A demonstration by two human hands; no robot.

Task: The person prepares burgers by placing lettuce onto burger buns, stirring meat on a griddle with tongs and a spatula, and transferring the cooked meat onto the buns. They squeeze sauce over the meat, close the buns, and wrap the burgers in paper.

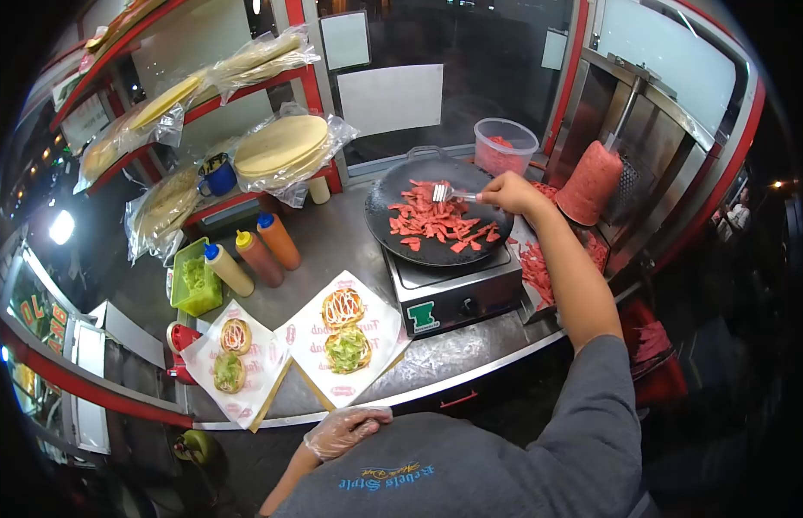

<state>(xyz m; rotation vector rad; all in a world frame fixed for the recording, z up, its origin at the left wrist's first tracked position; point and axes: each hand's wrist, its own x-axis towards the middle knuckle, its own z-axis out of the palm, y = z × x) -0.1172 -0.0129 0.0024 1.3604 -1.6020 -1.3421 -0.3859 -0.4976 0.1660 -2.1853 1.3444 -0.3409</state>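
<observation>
My right hand (511, 193), bare, grips a metal fork (453, 194) by its handle. The fork's tines touch reddish-pink meat strips (444, 223) spread on a round black griddle pan (380, 216). The pan sits on a steel gas stove (460, 298). My left hand (345, 430), in a clear plastic glove, rests against my grey shirt by the counter's front edge. Its fingers are curled together, and nothing shows in them. Nearest to it lie two opened buns with shredded lettuce and sauce, the larger bun (345, 330) and the smaller bun (231, 356), on printed paper.
A vertical spit of meat (589, 183) stands at right above a tray of meat shavings (539, 268). Behind the pan is a clear plastic tub (506, 142). Sauce bottles (259, 256) and a green lettuce container (196, 281) stand left. Bagged flatbreads (282, 145) fill the shelves.
</observation>
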